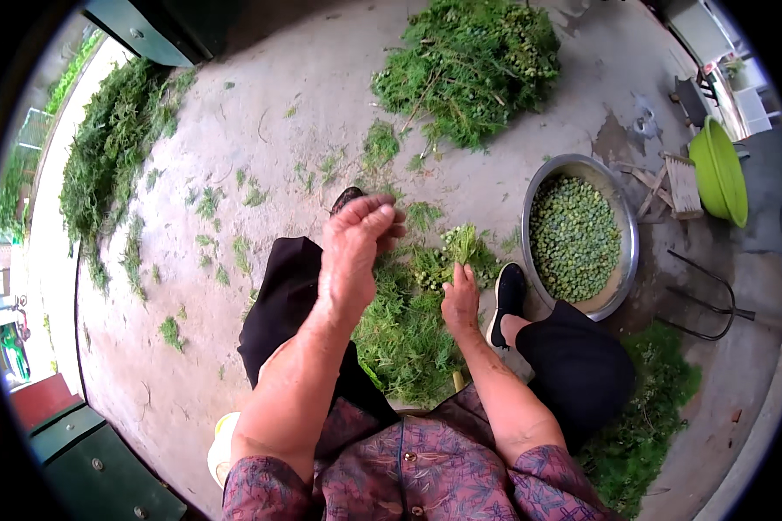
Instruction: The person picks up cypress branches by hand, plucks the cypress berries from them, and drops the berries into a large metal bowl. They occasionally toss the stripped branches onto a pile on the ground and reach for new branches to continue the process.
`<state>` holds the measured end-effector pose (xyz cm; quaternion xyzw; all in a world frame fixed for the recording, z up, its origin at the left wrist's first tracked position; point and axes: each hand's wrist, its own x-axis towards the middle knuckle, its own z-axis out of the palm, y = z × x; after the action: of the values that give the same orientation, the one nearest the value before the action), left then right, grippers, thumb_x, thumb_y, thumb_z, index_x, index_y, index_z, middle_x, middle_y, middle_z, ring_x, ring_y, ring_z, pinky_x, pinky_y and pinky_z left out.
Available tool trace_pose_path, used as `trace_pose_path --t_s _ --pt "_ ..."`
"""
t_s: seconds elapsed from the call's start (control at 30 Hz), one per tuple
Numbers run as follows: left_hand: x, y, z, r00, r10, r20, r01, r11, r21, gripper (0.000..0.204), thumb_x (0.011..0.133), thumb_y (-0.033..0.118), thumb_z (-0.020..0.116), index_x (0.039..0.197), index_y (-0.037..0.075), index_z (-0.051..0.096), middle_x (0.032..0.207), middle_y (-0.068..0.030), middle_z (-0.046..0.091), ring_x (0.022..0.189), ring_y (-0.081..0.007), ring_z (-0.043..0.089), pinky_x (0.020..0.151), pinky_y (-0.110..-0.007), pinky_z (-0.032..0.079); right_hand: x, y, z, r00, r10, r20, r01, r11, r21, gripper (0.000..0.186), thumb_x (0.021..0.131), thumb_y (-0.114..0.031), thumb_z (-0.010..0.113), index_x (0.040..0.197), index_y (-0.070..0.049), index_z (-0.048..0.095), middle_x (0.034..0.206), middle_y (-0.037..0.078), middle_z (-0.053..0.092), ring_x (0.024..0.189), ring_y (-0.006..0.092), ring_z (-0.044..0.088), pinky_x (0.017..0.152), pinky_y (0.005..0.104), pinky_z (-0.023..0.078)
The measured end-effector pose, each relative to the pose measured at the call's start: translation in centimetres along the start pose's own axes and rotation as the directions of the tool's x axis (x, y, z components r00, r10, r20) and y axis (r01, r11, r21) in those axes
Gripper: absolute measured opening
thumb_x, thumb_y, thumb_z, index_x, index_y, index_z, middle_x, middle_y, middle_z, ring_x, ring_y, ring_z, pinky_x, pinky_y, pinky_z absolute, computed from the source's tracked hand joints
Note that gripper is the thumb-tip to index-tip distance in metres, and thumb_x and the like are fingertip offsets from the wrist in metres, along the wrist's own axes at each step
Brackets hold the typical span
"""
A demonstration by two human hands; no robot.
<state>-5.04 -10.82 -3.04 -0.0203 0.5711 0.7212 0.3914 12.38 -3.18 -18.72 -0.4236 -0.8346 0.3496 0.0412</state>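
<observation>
My left hand (pixel 353 239) is raised above my left knee, its fingers curled inward. Whatever it may hold is hidden from this side. My right hand (pixel 460 304) pinches a leafy green sprig (pixel 461 245) with pale green round seed cones on it. Under both hands, between my feet, lies a heap of feathery green cuttings (pixel 408 334). To the right of my right shoe stands a wide metal basin (pixel 632 252) holding many small round green cones (pixel 573 234).
A large pile of green branches (pixel 473 69) lies ahead, another (pixel 109 156) at the far left. More greenery (pixel 647 408) lies at the lower right. Beyond the basin are a wooden stool (pixel 682 187), a lime-green tub (pixel 717 172) and a bent metal frame (pixel 712 304). Loose sprigs dot the concrete floor.
</observation>
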Motion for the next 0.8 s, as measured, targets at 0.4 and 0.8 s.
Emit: trace_pose_path --t_s 0.4,0.8 --pt "-8.8 -3.0 -0.9 0.969 -0.109 0.223 0.15 0.973 -0.178 0.041 0.077 0.012 0.062 0.111 -0.006 0.047 0.101 -0.015 0.056 0.09 -0.0237 0.056 0.081 -0.034 0.042 -11.7 -12.5 -9.5 0.725 -0.682 -0.093 0.614 0.702 -0.36 0.033 0.074 -0.004 0.05 0.105 0.007 0.051 0.121 0.02 0.041 0.109 0.0319 0.041 0.094 0.0424 0.034" --pt "-17.9 -0.5 -1.5 0.983 0.173 0.056 -0.165 0.977 -0.133 0.013 0.077 0.009 0.064 0.085 0.001 0.058 0.071 -0.0033 0.057 0.052 -0.0125 0.053 0.048 -0.025 0.043 -16.5 -16.9 -16.1 0.841 -0.426 -0.332 0.541 0.677 0.5 0.018 0.08 0.0 0.057 0.097 -0.002 0.059 0.065 0.003 0.056 0.048 0.0066 0.051 0.045 0.0207 0.041"
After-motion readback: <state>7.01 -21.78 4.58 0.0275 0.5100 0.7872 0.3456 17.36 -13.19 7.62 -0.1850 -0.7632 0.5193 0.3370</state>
